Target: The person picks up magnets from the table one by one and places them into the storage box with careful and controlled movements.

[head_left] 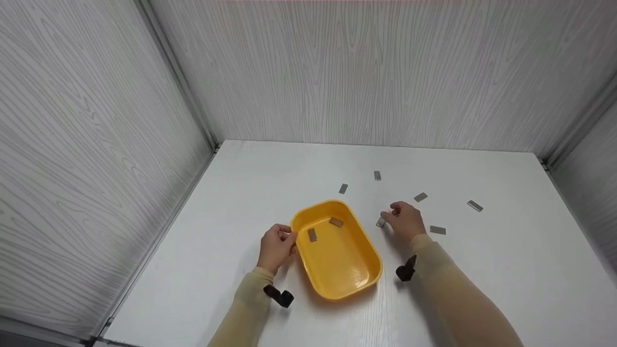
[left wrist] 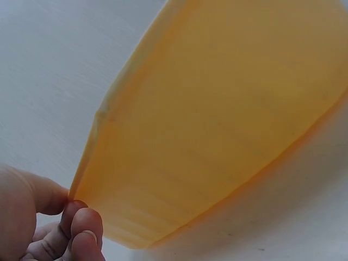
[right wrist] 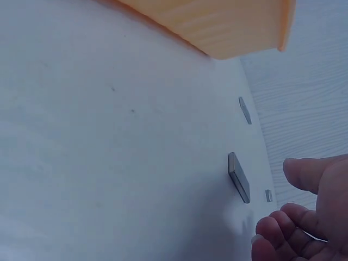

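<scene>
My left hand pinches the left rim of a yellow plastic tray between thumb and fingers. The left wrist view shows that hand at the rim of the tray. Inside the tray lie two small flat metal pieces, one at the left and one near the far end. To the right of the tray, my right hand hovers by another small metal piece on the table. In the right wrist view this hand has thumb and fingers apart, with a gap to the metal block.
More metal pieces lie on the white table: two beyond the tray, at left and right, and others past the right hand, beside its wrist and farther right. Grained panels wall the table's back and sides.
</scene>
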The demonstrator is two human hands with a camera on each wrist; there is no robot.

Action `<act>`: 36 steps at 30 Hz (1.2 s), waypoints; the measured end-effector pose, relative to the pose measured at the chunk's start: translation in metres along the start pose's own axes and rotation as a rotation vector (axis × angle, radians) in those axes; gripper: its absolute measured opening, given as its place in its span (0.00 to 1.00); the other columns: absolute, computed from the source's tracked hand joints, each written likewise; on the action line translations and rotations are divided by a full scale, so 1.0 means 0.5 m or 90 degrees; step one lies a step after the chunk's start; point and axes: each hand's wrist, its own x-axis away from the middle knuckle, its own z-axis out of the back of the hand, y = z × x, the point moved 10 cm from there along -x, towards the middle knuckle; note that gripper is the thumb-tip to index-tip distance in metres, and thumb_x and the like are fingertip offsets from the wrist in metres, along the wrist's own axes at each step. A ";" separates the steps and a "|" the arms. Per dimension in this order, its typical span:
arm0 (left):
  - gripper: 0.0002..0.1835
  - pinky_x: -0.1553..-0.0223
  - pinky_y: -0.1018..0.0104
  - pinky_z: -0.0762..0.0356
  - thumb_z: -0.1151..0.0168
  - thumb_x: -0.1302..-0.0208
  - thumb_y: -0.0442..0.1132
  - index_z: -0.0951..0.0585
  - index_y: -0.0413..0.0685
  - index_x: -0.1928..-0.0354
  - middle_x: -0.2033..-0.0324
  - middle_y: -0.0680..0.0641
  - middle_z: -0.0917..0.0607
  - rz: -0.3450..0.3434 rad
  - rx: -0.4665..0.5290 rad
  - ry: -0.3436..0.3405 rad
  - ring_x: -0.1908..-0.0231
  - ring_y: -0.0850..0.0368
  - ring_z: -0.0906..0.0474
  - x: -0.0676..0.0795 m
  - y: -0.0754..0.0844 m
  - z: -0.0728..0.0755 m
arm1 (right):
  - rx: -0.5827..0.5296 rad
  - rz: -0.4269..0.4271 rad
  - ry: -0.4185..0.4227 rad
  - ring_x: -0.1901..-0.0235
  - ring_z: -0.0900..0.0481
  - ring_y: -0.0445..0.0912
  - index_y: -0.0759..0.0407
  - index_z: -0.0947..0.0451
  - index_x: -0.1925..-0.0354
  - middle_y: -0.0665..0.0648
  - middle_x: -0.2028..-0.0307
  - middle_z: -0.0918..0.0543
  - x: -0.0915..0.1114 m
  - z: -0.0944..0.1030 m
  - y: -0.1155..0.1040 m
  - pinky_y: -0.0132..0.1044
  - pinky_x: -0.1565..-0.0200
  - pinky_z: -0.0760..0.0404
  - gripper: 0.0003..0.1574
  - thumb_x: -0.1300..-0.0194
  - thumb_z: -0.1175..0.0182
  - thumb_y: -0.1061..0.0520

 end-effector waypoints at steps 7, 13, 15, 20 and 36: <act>0.11 0.72 0.64 0.20 0.40 0.34 0.38 0.26 0.40 0.55 0.72 0.44 0.20 -0.007 -0.002 -0.002 0.77 0.56 0.23 -0.003 0.000 -0.008 | 0.011 -0.008 0.003 0.53 0.28 0.54 0.65 0.30 0.41 0.63 0.50 0.23 -0.003 -0.013 0.014 0.48 0.44 0.27 0.36 0.36 0.39 0.42; 0.10 0.74 0.65 0.21 0.40 0.34 0.37 0.26 0.40 0.55 0.73 0.44 0.20 -0.022 0.001 -0.001 0.78 0.56 0.24 -0.001 0.002 -0.005 | 0.039 0.008 0.011 0.52 0.27 0.56 0.66 0.29 0.43 0.64 0.50 0.23 -0.004 -0.022 0.010 0.50 0.43 0.28 0.37 0.39 0.37 0.42; 0.10 0.74 0.65 0.20 0.40 0.34 0.37 0.26 0.40 0.55 0.74 0.44 0.20 -0.019 0.002 0.000 0.78 0.56 0.24 0.000 0.000 -0.004 | 0.048 0.005 0.005 0.51 0.26 0.56 0.66 0.29 0.43 0.64 0.50 0.23 -0.004 -0.028 0.012 0.50 0.42 0.28 0.37 0.39 0.36 0.42; 0.10 0.73 0.65 0.21 0.40 0.34 0.37 0.25 0.40 0.55 0.73 0.44 0.20 -0.007 -0.004 0.004 0.77 0.56 0.24 -0.002 -0.002 -0.003 | 0.072 0.004 0.007 0.53 0.26 0.55 0.64 0.28 0.44 0.62 0.51 0.23 -0.004 -0.033 0.014 0.50 0.43 0.28 0.37 0.41 0.35 0.41; 0.11 0.71 0.60 0.19 0.39 0.34 0.38 0.26 0.40 0.55 0.70 0.39 0.19 -0.012 0.000 0.003 0.76 0.55 0.23 -0.005 0.004 0.000 | 0.109 0.017 0.015 0.55 0.26 0.54 0.60 0.27 0.44 0.60 0.53 0.22 -0.006 -0.037 0.003 0.50 0.43 0.28 0.41 0.47 0.32 0.36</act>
